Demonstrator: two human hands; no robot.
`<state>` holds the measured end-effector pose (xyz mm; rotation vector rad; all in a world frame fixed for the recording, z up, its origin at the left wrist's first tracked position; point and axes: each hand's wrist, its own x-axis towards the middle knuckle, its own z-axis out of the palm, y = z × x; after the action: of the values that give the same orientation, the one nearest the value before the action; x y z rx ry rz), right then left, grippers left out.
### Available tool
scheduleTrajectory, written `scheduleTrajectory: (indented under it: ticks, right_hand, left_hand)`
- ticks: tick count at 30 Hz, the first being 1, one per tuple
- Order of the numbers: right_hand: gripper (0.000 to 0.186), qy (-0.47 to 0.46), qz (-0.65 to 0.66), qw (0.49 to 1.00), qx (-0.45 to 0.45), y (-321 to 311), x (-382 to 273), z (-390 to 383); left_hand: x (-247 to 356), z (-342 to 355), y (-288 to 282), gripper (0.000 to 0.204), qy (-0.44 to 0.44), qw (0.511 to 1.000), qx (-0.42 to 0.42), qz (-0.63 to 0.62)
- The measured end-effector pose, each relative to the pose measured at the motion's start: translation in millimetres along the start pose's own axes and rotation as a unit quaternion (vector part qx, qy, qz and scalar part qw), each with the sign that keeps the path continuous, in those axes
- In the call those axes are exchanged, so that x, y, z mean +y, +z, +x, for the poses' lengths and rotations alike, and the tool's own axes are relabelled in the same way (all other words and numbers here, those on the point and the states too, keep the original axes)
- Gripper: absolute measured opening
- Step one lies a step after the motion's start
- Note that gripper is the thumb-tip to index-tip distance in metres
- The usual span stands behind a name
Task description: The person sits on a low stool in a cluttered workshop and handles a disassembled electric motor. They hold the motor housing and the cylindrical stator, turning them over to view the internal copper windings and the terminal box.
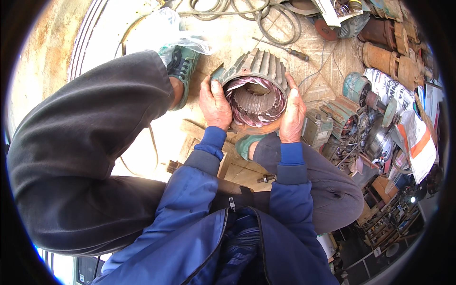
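Note:
Between my two hands is an electric motor stator (259, 64), a finned grey metal housing with its open end tilted up toward me. Inside its rim runs a ring of reddish-brown and white windings (237, 107), around a hollow dark bore. My left hand (215, 102) grips the left side of the housing, thumb up along the edge. On the opposite side my right hand (293, 114) holds the rim, with its fingers partly hidden behind the fins. A screwdriver (297, 54) lies on the floor just beyond the stator.
Coiled cable (280, 40) lies at the far side. Clear plastic (194, 45) rests by my left shoe (186, 71). Motor housings (380, 57), a small grey metal box (317, 127), a white sack (415, 142) and assorted parts crowd the right. Wood pieces (192, 129) lie near my legs.

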<state>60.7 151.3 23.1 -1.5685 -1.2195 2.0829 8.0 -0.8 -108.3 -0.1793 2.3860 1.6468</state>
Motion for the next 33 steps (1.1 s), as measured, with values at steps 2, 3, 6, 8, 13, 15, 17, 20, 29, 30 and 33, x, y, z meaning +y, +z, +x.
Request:
scheduleTrajectory:
  ticks: [2,3,6,8,13,15,17,20,29,30,33]
  right_hand:
    - [0.06,-0.101,-0.105,0.989,-0.022,-11,15,8]
    - [0.06,-0.145,-0.153,0.977,-0.032,-16,23,13]
    - [0.061,-0.207,-0.214,0.954,-0.046,-28,33,21]
    - [0.061,-0.217,-0.225,0.949,-0.053,-32,35,23]
    - [0.062,-0.216,-0.227,0.948,-0.057,-40,37,29]
    - [0.062,-0.208,-0.219,0.952,-0.058,-40,35,30]
    - [0.063,-0.197,-0.21,0.956,-0.059,-38,35,29]
    - [0.063,-0.185,-0.194,0.962,-0.05,-24,30,21]
    - [0.061,-0.148,-0.155,0.975,-0.058,-43,31,33]
    - [0.061,-0.148,-0.158,0.974,-0.068,-54,33,38]
    - [0.061,-0.139,-0.153,0.976,-0.063,-50,30,38]
  left_hand:
    - [4,-1,3,0.06,-0.004,1.0,-0.004,0.004]
    - [5,-2,5,0.06,-0.004,1.0,-0.004,0.008]
    - [8,-5,6,0.06,-0.011,1.0,-0.005,0.011]
    - [6,-6,7,0.061,-0.014,1.0,-0.004,0.01]
    - [6,-9,9,0.064,-0.022,1.0,-0.006,0.005]
    - [7,-9,10,0.064,-0.019,1.0,-0.006,0.023]
    - [7,-9,10,0.065,-0.018,0.999,-0.008,0.035]
    - [8,-9,9,0.066,-0.019,0.999,-0.01,0.04]
    - [28,-10,12,0.063,-0.012,0.998,-0.029,0.063]
    - [28,-12,14,0.062,-0.007,0.997,-0.029,0.072]
    - [29,-12,16,0.061,-0.011,0.997,-0.032,0.072]
